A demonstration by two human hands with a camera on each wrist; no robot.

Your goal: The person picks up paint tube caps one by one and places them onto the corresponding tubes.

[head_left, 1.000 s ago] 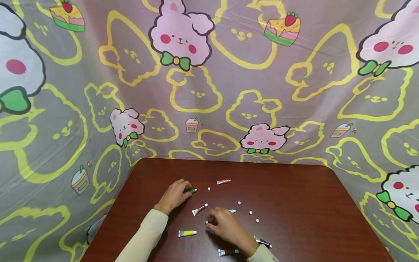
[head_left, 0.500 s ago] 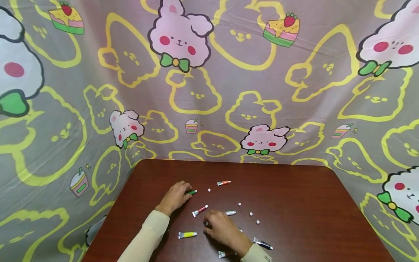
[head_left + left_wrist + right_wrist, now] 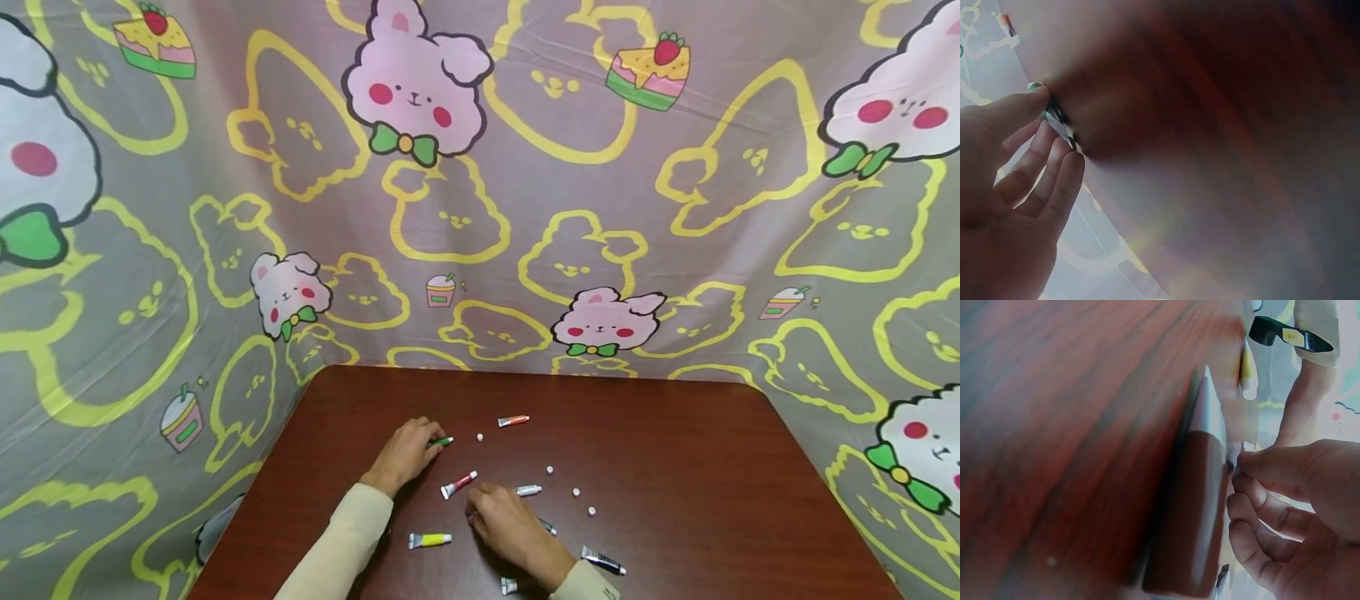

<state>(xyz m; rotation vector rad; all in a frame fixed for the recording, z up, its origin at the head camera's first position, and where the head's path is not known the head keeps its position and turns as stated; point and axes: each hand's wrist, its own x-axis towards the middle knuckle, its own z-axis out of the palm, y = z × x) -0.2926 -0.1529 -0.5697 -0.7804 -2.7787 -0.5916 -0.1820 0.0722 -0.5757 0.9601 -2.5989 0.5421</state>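
Right hand has slid back toward the small yellow paint tube, fingers curled, contents unclear. Left hand still pinches green tube.

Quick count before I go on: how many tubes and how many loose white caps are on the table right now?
Tubes: 8, counting the green tube in the left hand grip
Loose white caps: 4
Total: 12
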